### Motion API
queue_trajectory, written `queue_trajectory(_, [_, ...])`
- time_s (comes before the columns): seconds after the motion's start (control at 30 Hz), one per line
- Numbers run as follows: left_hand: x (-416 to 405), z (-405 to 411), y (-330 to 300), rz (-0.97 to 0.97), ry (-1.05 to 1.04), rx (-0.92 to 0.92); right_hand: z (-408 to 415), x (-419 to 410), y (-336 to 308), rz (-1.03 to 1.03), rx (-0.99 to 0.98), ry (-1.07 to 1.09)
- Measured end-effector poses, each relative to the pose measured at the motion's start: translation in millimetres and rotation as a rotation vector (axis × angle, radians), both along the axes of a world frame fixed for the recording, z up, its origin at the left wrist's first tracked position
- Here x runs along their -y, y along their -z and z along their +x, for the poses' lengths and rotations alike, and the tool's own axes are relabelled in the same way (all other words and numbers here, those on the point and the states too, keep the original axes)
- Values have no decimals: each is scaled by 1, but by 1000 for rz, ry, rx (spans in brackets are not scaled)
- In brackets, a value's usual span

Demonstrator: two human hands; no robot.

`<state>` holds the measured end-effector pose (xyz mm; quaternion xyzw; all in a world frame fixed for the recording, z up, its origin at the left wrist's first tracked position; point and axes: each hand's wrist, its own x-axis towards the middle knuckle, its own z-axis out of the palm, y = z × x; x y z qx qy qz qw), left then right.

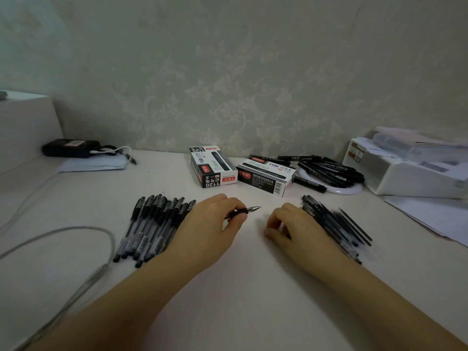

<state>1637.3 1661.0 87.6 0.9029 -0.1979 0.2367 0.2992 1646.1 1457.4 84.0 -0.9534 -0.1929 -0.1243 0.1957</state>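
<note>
Head view: left hand (210,224) pinches a slim black plastic pen (249,209), likely light and stiff, by its dark grip just over the white desk (253,287); right hand (291,224) curls, contents impossible to tell.

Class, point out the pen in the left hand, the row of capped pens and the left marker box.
pen (242,211), head view, black grip behind the tip.
row of capped pens (152,224), head view, middle of the barrels.
left marker box (212,168), head view, top face.
</note>
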Motion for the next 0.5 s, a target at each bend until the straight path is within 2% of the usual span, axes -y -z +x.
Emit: queue_trajectory(0.5, [-2, 1, 2, 40, 9, -30, 0, 12, -4, -1, -80, 53])
